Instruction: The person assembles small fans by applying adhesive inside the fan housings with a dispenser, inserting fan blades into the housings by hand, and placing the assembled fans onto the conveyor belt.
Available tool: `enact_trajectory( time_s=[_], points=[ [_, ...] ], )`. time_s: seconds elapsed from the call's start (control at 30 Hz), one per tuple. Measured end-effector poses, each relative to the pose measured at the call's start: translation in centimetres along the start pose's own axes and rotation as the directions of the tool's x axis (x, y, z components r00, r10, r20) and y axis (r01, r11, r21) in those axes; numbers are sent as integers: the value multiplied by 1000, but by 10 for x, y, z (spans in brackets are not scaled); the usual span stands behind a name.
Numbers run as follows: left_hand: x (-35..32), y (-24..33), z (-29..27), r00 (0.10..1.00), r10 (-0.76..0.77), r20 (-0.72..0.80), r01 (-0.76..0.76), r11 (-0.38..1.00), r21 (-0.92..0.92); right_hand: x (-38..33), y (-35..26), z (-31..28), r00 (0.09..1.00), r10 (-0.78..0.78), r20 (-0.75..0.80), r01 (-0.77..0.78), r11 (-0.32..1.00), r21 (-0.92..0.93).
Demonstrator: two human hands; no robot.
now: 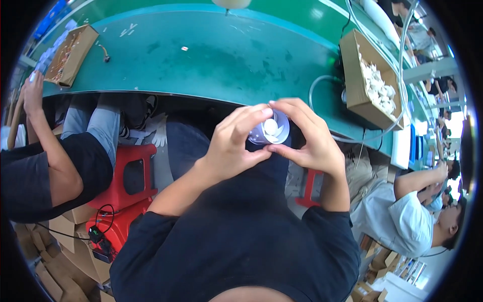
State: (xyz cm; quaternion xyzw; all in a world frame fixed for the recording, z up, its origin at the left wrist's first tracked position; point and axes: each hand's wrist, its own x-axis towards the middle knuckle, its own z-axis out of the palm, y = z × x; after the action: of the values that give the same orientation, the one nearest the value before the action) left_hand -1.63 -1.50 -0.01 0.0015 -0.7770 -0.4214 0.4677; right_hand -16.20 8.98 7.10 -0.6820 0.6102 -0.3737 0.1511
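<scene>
Between both hands, just off the table's near edge and above my lap, is a short pale lavender plastic cylinder (285, 132). Its round opening faces up, showing a white inner piece (271, 129) with a rounded hub and what look like curved blades. My left hand (234, 141) is closed round its left side, the thumb at the near rim. From the right, my right hand (316, 138) curves round the other side, fingertips meeting those of the left at the far rim. The thumbs touch or nearly touch at the near side. The cylinder's underside is hidden.
On the green table (201, 65), a cardboard box of white parts (354, 83) stands at right, with a clear hose (313, 88) beside it. Another box (80, 60) holds small copper-coloured parts at far left. Co-workers sit on both sides; a red stool (118, 194) is at left.
</scene>
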Motion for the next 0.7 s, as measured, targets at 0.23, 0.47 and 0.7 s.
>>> enact_trajectory(
  time_s=[0.23, 0.47, 0.7],
  points=[
    [1, 17, -18, 980, 179, -82, -137, 918, 372, 24, 16, -2, 989, 6, -149, -23, 993, -115],
    [-70, -21, -17, 980, -166, 111, 146, 975, 170, 54, 48, -13, 826, 90, -557, -287, 916, -279],
    [-160, -118, -66, 558, -801, -216, 554, 166, 816, 98, 107, -30, 758, 94, -645, -389, 859, -333]
  ],
)
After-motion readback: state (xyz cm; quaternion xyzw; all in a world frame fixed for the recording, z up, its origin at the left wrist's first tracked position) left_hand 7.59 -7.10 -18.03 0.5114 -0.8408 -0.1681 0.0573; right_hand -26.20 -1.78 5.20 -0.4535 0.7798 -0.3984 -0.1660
